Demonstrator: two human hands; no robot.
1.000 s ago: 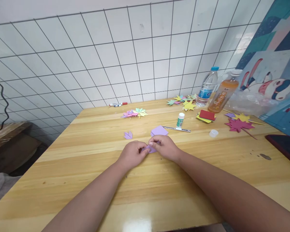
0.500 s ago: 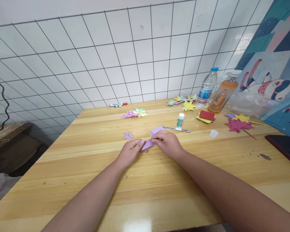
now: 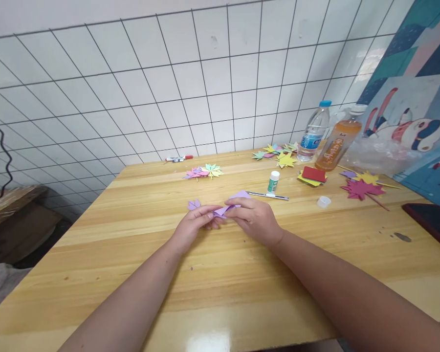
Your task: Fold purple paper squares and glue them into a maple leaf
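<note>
Between my two hands is a folded piece of purple paper (image 3: pixel 221 211). My left hand (image 3: pixel 195 222) grips its left end, thumb on top and fingers beneath. My right hand (image 3: pixel 254 218) pinches its right side, with the fingertips partly hiding it. Just beyond my right fingers lies another purple paper (image 3: pixel 241 194), partly covered by that hand. A small folded purple paper piece (image 3: pixel 194 204) rests on the table behind my left hand. Past the right hand are a silver pen-like stick (image 3: pixel 267 195) and an upright glue stick (image 3: pixel 273 182).
On the wooden table (image 3: pixel 161 293) sit paper leaves (image 3: pixel 212 170), more leaves (image 3: pixel 286 160), markers (image 3: pixel 179 159), stacked coloured paper (image 3: pixel 313 174) and a white cap (image 3: pixel 323 201). A water bottle (image 3: pixel 313 134) and an orange drink bottle (image 3: pixel 338 144) stand back right, near a crimson leaf (image 3: pixel 363 189).
Both hands have shifted their hold on the purple paper. My left hand has moved slightly left and up, its fingers now straighter; the paper is turned and shows a different fold.
</note>
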